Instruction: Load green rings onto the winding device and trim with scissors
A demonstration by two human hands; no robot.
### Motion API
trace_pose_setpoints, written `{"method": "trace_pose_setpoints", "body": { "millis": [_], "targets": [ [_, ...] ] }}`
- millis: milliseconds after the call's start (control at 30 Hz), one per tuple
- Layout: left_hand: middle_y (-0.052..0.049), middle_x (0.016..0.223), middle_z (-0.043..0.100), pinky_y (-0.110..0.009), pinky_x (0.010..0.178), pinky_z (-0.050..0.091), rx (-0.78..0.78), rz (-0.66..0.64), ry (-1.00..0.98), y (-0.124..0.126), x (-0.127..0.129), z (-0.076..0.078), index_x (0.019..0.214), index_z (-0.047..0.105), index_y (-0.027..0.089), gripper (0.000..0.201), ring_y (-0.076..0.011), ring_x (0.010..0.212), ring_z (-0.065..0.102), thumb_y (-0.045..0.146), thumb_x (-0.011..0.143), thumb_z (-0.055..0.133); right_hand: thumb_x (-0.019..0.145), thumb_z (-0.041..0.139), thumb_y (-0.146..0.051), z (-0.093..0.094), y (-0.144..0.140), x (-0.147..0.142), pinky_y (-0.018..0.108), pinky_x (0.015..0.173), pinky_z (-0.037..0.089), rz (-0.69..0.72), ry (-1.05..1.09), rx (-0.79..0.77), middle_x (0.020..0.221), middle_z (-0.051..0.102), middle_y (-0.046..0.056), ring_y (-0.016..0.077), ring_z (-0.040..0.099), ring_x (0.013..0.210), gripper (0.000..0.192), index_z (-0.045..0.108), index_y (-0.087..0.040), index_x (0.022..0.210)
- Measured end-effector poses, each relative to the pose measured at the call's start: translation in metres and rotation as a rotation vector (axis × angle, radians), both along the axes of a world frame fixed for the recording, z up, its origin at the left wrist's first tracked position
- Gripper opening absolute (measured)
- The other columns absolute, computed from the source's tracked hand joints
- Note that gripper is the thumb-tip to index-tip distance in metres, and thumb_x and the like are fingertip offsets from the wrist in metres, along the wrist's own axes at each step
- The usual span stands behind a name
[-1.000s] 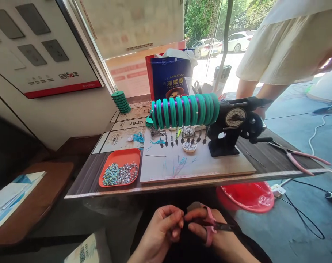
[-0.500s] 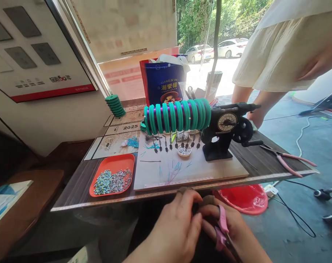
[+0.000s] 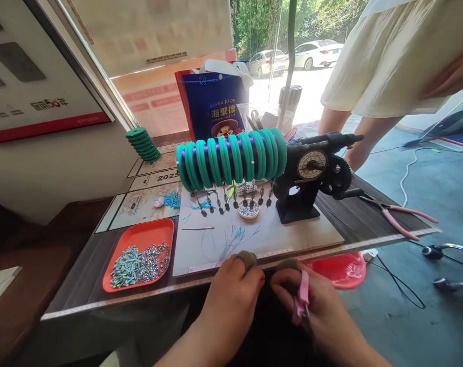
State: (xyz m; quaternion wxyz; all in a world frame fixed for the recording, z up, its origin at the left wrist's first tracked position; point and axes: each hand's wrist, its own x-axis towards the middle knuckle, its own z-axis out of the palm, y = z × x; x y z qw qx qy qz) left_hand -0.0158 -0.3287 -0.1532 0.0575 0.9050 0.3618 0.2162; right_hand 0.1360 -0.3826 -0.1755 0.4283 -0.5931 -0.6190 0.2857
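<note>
My right hand (image 3: 323,300) has small scissors with pink handles (image 3: 302,298) hooked on its fingers, the blades pointing down toward my lap. My left hand (image 3: 235,293) is closed, its fingers curled together at the table's front edge; whatever they may pinch is hidden. Greyish-brown bands cover a finger on each hand. Beyond them stands a black hand-cranked winder (image 3: 307,173) with a dial. A row of green foam spools (image 3: 231,158) with purple thread sits on its shaft, and several dark feather-shaped pieces (image 3: 235,196) hang below.
An orange tray (image 3: 139,229) holds striped tubes and silvery bits. A small round dish (image 3: 248,210) of silvery beads stands on the white board (image 3: 280,242) beside loose blue threads. Pink-handled pliers (image 3: 399,219) lie right. Behind are a blue bag (image 3: 216,102), stacked green spools (image 3: 142,143) and a standing person (image 3: 384,66).
My hands have drawn apart, leaving a gap between them. The left went left; the right keeps the scissors. The view has shifted slightly, moving the table leftward in the picture.
</note>
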Motion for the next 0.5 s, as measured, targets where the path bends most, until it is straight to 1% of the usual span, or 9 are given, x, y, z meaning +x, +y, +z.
{"method": "trace_pose_setpoints", "body": {
  "millis": [67,133,200,233,300,333,400,500],
  "targets": [
    [-0.002,0.068,0.053,-0.026,0.056,0.047,-0.065,0.040,-0.080,0.002,0.001,-0.003,0.072,0.061,0.017,0.010,-0.0151,0.064,0.053,0.009,0.075,0.056,0.083,0.051,-0.028,-0.005,-0.003,0.002,0.023,0.057,0.045,-0.068,0.039,0.008,0.071,0.058,0.004,0.0139,0.057,0.063,0.015,0.061,-0.018,0.078],
    [-0.001,0.070,0.054,-0.023,0.059,0.046,-0.178,0.061,-0.160,0.002,0.004,-0.003,0.074,0.061,0.018,0.011,-0.0122,0.066,0.054,0.009,0.076,0.056,0.083,0.053,-0.030,-0.010,-0.005,0.003,0.024,0.065,0.047,-0.111,0.113,-0.014,0.084,0.061,0.005,0.0157,0.060,0.076,0.016,0.061,-0.020,0.092],
    [0.000,0.072,0.056,-0.020,0.062,0.045,-0.289,0.059,-0.216,0.001,0.006,0.000,0.075,0.061,0.019,0.012,-0.0097,0.068,0.054,0.009,0.078,0.055,0.082,0.055,-0.031,-0.011,-0.005,0.001,0.025,0.074,0.047,-0.073,0.208,-0.060,0.095,0.062,0.005,0.0170,0.060,0.087,0.023,0.059,-0.021,0.103],
    [0.000,0.074,0.057,-0.019,0.063,0.045,-0.335,0.056,-0.233,0.000,0.007,0.003,0.076,0.061,0.019,0.012,-0.0093,0.069,0.054,0.010,0.079,0.053,0.082,0.056,-0.031,-0.011,-0.004,-0.002,0.026,0.076,0.047,-0.031,0.253,-0.080,0.097,0.062,0.005,0.0173,0.059,0.090,0.025,0.059,-0.021,0.104],
    [0.000,0.076,0.058,-0.019,0.065,0.044,-0.421,0.057,-0.251,-0.003,0.008,0.007,0.078,0.061,0.020,0.014,-0.0093,0.072,0.054,0.012,0.082,0.051,0.081,0.057,-0.030,-0.010,-0.001,-0.009,0.027,0.076,0.047,0.041,0.329,-0.101,0.096,0.062,0.005,0.0175,0.059,0.087,0.022,0.062,-0.020,0.100],
    [0.000,0.077,0.059,-0.020,0.066,0.043,-0.460,0.060,-0.256,-0.005,0.008,0.009,0.079,0.062,0.021,0.014,-0.0095,0.073,0.054,0.014,0.082,0.049,0.080,0.057,-0.030,-0.009,0.000,-0.013,0.027,0.074,0.047,0.053,0.366,-0.098,0.093,0.063,0.005,0.0172,0.060,0.083,0.020,0.064,-0.019,0.096],
    [0.000,0.078,0.059,-0.021,0.067,0.043,-0.524,0.066,-0.254,-0.008,0.006,0.011,0.080,0.061,0.021,0.014,-0.0104,0.074,0.054,0.017,0.083,0.048,0.079,0.058,-0.031,-0.011,0.001,-0.019,0.027,0.069,0.048,0.036,0.437,-0.081,0.090,0.063,0.006,0.0170,0.059,0.077,0.017,0.066,-0.018,0.087],
    [0.000,0.080,0.059,-0.023,0.069,0.041,-0.581,0.055,-0.245,-0.010,0.001,0.014,0.083,0.059,0.022,0.013,-0.0113,0.076,0.053,0.020,0.084,0.046,0.076,0.061,-0.035,-0.016,-0.002,-0.022,0.029,0.071,0.048,-0.036,0.481,-0.077,0.088,0.062,0.006,0.0193,0.059,0.080,0.018,0.065,-0.018,0.081]
  ]
}}
